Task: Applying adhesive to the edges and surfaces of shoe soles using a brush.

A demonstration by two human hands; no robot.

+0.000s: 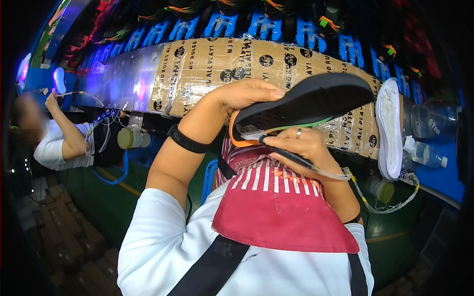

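Note:
My left hand [247,94] grips the edge of a black shoe sole [316,96], thumb on top. Orange and green bands run along the sole's near edge, and small holes dot its heel end. A ring shows on my right hand [302,144], whose fingers are closed round a black-handled glue brush [291,156]. The brush's pale tip lies against the inside of the sole at the heel end. A clear tube leads from the handle's rear toward the right. To the right of my hands, a white shoe sole [389,129] rests at the bench's end.
Printed cardboard [197,69] covers the bench. Blue racks [219,25] bearing dark shoe parts line the far side. Clear bottles [428,154], a lidded jar [381,190] and a looped hose [395,209] are at right. A co-worker's arm [69,133] shows at left, near another jar [129,139].

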